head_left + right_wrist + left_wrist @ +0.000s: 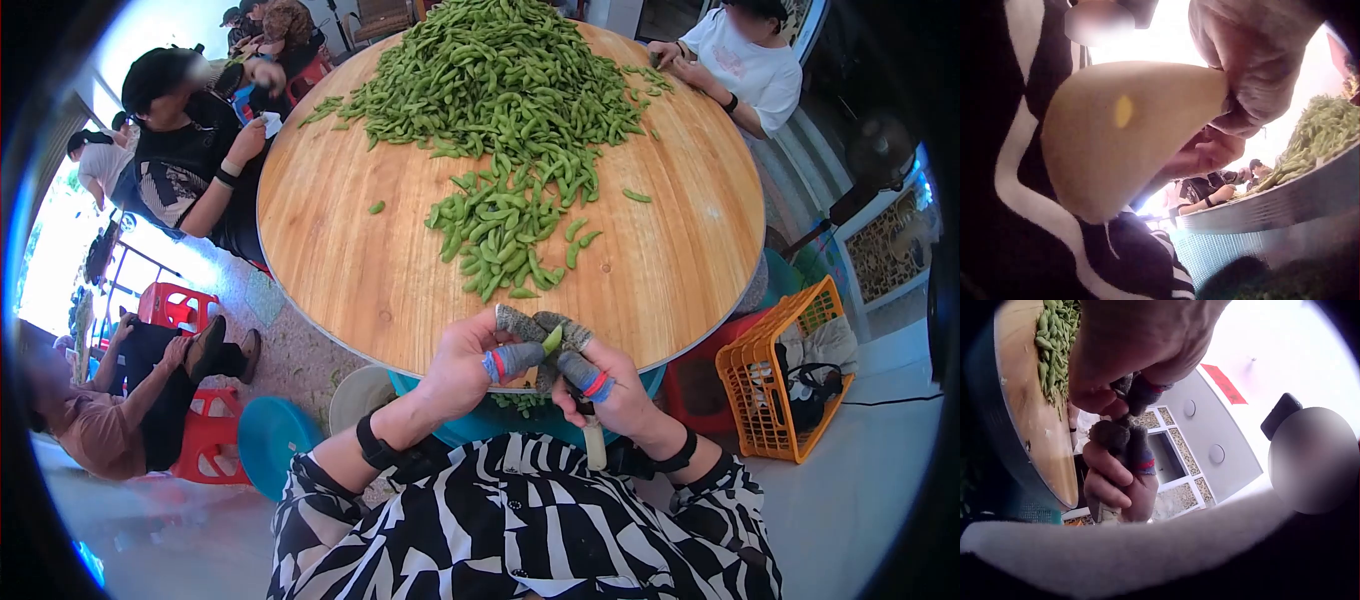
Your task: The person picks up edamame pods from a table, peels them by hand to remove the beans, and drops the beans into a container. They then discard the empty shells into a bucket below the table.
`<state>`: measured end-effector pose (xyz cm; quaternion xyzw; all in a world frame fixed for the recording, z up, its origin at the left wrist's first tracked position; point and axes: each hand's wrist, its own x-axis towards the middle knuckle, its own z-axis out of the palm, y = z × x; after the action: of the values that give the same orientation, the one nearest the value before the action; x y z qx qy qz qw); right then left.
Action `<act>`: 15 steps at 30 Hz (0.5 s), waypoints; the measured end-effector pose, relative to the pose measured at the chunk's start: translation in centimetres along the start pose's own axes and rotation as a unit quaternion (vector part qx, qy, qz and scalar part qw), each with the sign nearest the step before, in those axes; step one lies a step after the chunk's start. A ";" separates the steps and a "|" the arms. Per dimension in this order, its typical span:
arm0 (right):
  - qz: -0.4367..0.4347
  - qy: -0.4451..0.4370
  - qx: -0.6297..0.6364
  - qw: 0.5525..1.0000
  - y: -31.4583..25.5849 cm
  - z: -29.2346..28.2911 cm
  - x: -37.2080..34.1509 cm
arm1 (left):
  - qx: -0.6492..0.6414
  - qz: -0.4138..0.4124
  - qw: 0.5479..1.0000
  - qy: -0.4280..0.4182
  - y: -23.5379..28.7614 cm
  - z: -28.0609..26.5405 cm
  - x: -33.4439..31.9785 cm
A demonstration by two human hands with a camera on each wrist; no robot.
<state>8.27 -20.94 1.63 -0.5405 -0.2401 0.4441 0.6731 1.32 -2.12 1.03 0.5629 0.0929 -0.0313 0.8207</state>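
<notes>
At the six o'clock edge of the table point(330, 220), the left hand point(462, 362), its fingers almost together, pinches one green pod point(553, 340), probably light, springy and slightly slippery, best held gently by its middle, while the right hand point(622, 398) curls its fingers round a pale handle point(595, 446).

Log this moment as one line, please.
left hand: pinches green pod | right hand: grips pale handle | pod heap: on round wooden table | finger covers: on both hands
</notes>
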 end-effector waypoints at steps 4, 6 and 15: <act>-0.012 0.001 0.043 0.999 0.5 -0.1 0.3 | 0.005 -0.002 1.000 0.006 0.1 0.1 0.3; -0.018 -0.011 0.152 0.988 0.7 -0.1 0.5 | 0.009 0.004 1.000 0.001 -0.1 0.0 0.5; -0.041 0.016 0.089 0.995 -0.1 0.4 0.5 | 0.076 0.056 0.995 -0.017 0.2 0.1 0.2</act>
<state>8.22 -20.32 1.77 -0.4754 -0.2107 0.4273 0.7396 1.57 -2.17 1.19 0.6269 0.0449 -0.0017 0.7778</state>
